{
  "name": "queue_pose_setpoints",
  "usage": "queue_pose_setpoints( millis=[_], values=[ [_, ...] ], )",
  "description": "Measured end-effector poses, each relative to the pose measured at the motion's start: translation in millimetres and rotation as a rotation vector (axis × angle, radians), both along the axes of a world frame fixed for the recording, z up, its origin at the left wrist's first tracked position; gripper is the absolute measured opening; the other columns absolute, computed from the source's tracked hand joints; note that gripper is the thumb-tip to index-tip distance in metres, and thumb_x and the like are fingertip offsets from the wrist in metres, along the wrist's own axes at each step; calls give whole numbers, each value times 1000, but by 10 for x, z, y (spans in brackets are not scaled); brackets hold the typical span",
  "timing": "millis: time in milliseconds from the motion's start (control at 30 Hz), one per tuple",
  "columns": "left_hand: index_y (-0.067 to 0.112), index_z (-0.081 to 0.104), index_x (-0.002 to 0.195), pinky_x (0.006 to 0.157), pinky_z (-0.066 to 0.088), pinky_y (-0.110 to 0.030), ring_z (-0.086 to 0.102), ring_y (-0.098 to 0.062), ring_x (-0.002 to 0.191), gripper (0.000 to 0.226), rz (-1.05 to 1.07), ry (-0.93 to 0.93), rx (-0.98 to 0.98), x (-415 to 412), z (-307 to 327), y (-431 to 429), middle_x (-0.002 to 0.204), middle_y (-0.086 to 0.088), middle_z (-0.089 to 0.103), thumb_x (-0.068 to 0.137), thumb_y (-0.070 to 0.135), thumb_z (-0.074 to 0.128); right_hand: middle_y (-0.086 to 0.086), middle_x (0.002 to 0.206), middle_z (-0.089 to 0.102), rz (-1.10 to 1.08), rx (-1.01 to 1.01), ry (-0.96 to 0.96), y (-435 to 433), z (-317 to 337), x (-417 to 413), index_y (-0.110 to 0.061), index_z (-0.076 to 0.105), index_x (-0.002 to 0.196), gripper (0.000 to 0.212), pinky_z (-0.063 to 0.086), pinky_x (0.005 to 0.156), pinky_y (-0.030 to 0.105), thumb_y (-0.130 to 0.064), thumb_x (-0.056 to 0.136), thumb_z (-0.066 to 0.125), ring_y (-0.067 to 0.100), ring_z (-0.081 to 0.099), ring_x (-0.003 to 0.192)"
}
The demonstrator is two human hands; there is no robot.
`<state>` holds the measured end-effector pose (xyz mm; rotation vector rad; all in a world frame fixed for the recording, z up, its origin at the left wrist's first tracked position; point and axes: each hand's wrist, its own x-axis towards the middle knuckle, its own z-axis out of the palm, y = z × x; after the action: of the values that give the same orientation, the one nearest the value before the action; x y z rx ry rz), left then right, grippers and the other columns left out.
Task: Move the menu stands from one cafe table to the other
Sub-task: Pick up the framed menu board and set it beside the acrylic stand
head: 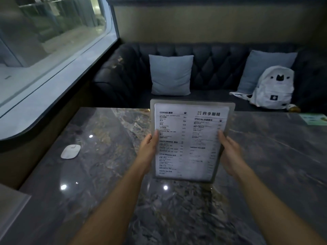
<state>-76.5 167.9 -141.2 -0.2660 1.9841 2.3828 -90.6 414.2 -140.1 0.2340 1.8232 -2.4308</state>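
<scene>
Both hands grip one menu stand (191,138) by its side edges, left hand (148,149) and right hand (230,152), holding it upright over the middle of the marble bench (106,174).

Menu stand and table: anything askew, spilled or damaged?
No spills or damage visible. The menu stand is held tilted between the left hand and right hand above the table, not set down yet.
</scene>
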Motion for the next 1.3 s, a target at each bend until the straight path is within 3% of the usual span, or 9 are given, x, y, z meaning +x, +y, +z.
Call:
queue_pose_setpoints(
  millis=[233, 400, 533, 700, 867, 933, 1033, 1167, 1300],
  values=[
    [11, 57, 115, 68, 58, -29, 70, -21, 93, 47, 0, -4, 14, 41, -155, 28, 104, -7, 72, 88, 49, 47, 1, 91, 75, -106, -38, -29, -37, -329, 113, -13, 64, 96, 36, 57, 65, 33, -40, 72, 65, 21, 70, 86],
    [19, 59, 109, 75, 58, -30, 67, -20, 97, 19, -57, 18, -125, 74, -306, -113, 106, -4, 69, 92, 22, 50, -5, 93, 68, -86, 316, 9, 25, -551, 172, -24, 61, 91, 12, 54, 64, 27, -33, 84, 57, 14, 67, 83],
    [26, 55, 104, 82, 56, -36, 64, -15, 99, 20, -109, 27, -254, 40, -308, -178, 108, -1, 65, 92, 12, 49, -18, 84, 55, -73, 547, 68, 17, -540, 152, -27, 50, 84, 4, 41, 59, 18, -29, 88, 51, 0, 55, 78],
    [32, 55, 100, 80, 57, -36, 64, -12, 97, 22, -51, 41, -252, 64, -291, -132, 105, 4, 64, 93, 12, 48, -16, 83, 50, -104, 631, 74, -7, -547, 125, -16, 49, 89, 11, 39, 57, 20, -27, 89, 51, -1, 51, 76],
    [26, 55, 105, 82, 55, -41, 64, -15, 98, 22, -9, 41, -197, 118, -277, -217, 105, 3, 64, 93, 9, 48, -11, 81, 57, -86, 633, 105, -96, -470, 70, -25, 49, 78, 11, 41, 49, 12, -25, 88, 52, -1, 54, 74],
    [28, 56, 98, 78, 57, -36, 66, -7, 90, 21, 23, 55, -190, 128, -228, -307, 102, 5, 65, 92, 10, 49, -10, 87, 59, -49, 621, 130, -176, -396, 22, -23, 54, 90, 5, 42, 55, 14, -27, 88, 52, -3, 55, 78],
    [26, 55, 92, 68, 58, -25, 67, 2, 80, 15, 61, 83, -193, 125, -78, -511, 96, 5, 64, 92, 12, 50, -14, 94, 60, 13, 581, 193, -362, -215, -105, -23, 53, 108, 20, 44, 62, 15, -28, 88, 52, -5, 55, 85],
    [23, 55, 98, 63, 58, -22, 66, 5, 78, 13, 121, 144, -221, 157, 189, -879, 96, 3, 64, 92, 13, 50, -21, 92, 58, 94, 597, 272, -759, 88, -287, -28, 52, 105, 17, 43, 58, 12, -30, 89, 49, -5, 56, 83],
    [27, 56, 98, 73, 59, -37, 65, -5, 85, 18, 238, 131, -217, 264, 345, -1329, 96, 4, 63, 91, 11, 51, -1, 100, 59, 143, 662, 359, -1324, 268, -442, -14, 54, 111, 25, 45, 62, 23, -27, 89, 50, 16, 58, 87]
  ],
)
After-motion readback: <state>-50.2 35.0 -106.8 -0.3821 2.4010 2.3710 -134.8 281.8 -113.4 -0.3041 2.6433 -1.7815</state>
